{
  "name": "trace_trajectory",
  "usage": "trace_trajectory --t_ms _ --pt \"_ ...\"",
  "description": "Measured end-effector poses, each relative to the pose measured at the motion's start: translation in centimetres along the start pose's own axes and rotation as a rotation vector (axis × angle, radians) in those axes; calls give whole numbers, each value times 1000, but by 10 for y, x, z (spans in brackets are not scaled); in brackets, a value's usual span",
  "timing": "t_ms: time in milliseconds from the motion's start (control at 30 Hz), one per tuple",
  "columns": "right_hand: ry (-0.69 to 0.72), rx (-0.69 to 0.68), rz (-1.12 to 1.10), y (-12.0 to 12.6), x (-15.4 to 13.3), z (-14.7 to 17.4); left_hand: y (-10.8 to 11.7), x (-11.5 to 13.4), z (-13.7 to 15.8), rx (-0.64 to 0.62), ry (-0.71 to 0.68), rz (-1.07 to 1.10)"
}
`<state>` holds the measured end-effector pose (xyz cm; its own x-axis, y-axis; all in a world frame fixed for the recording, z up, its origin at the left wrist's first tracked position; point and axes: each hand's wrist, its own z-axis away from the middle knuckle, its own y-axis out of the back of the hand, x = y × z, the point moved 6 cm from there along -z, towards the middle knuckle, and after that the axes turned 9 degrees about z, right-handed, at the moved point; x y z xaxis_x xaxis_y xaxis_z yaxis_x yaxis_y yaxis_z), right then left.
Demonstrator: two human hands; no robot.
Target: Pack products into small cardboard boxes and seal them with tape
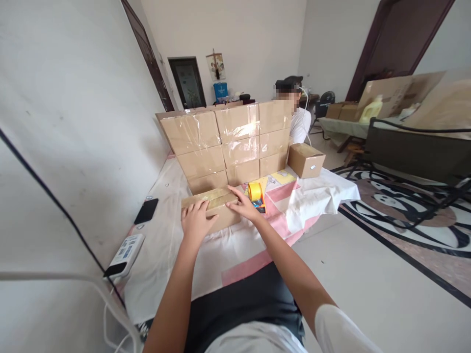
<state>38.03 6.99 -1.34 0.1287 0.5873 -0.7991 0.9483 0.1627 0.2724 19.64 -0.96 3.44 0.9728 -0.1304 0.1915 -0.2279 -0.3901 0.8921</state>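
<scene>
A closed brown cardboard box [221,220] lies on the cloth-covered table right in front of me, with shiny clear tape along its top. My left hand [195,218] rests on the left part of the box, fingers laid over the top and thumb spread toward the front face. At the right end, my right hand [243,203] touches the top with its forefinger and thumb apart; its other fingers are partly hidden. Just right of that hand stands a yellow tape dispenser [255,196] with a roll of tape on it.
Behind the box rises a stacked wall of taped cartons [235,142]. Another carton [306,161] stands at the table's right. A black phone [146,211] and a white power strip or similar device [127,252] lie left. Beyond the stack sits another person [300,122].
</scene>
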Motion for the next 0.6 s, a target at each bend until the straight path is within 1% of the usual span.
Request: trace_trajectory --t_ms 67,133,233,300,367,400,433,467,500,533,567,600 --pt "-45 -14 14 9 0 5 1 -1 -4 -21 -15 -18" --pt "-84 -58 44 15 3 9 -1 -5 -10 -37 -50 -30" --pt "-115 -128 46 14 9 11 -9 -18 -16 -30 -123 -4" --pt "-92 -148 6 8 11 12 -16 -28 -16 22 -163 23" --pt "-44 -135 0 5 9 14 -20 -35 -13 123 -207 46" --pt "-19 -93 34 8 8 15 -20 -37 -10 179 -232 54" --pt "-4 -9 97 16 8 15 -20 -37 -8 229 -257 62" --pt "-14 116 186 29 9 15 -20 -36 -5 268 -280 71" --pt "-64 269 285 46 13 14 -19 -34 -3 295 -299 81" --pt "-159 416 370 64 20 13 -18 -32 -1 313 -312 92" --pt "-289 522 419 81 29 11 -16 -31 -1 329 -318 103" --pt "-429 553 416 93 42 7 -14 -29 0 344 -318 112"
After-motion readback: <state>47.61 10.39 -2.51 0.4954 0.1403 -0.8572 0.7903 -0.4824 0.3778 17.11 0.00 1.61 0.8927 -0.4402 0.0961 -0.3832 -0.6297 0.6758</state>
